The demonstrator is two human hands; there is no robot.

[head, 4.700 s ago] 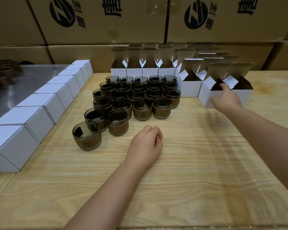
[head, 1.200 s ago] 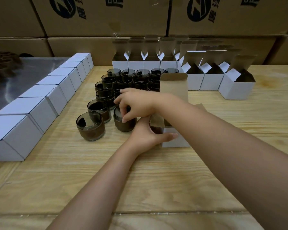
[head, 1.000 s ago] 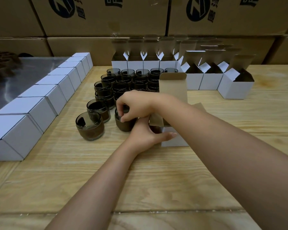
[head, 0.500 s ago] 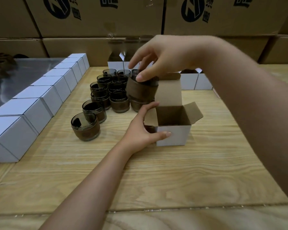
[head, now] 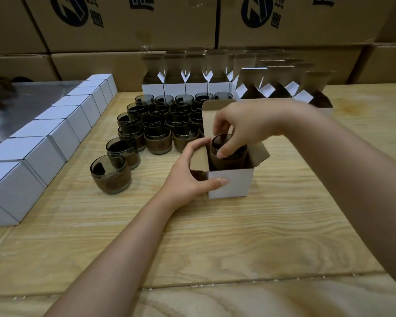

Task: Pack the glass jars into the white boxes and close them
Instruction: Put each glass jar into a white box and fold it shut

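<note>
The light is dim and warm, and seems to come softly from above. The wooden surface (head: 215,236) carries only faint, soft shadows. The metal sheet (head: 32,99) at the left gives a pale glare. The right hand (head: 245,126) is slightly blurred; straight lines bend near the edges.

Your box (head: 230,184) stands on the table (head: 238,236) dead ahead. One jar (head: 226,154) sits partly in it, pinched from above by your right hand (head: 240,126). Your left hand (head: 188,177) grips the box at its 9 o'clock side. From the box, loose jars (head: 160,124) stand at 10 to 11 o'clock, with closed boxes (head: 55,133) lined up beyond them. Open boxes (head: 192,88) are at 12 to 1. Cartons (head: 133,19) are stacked behind everything.
</note>
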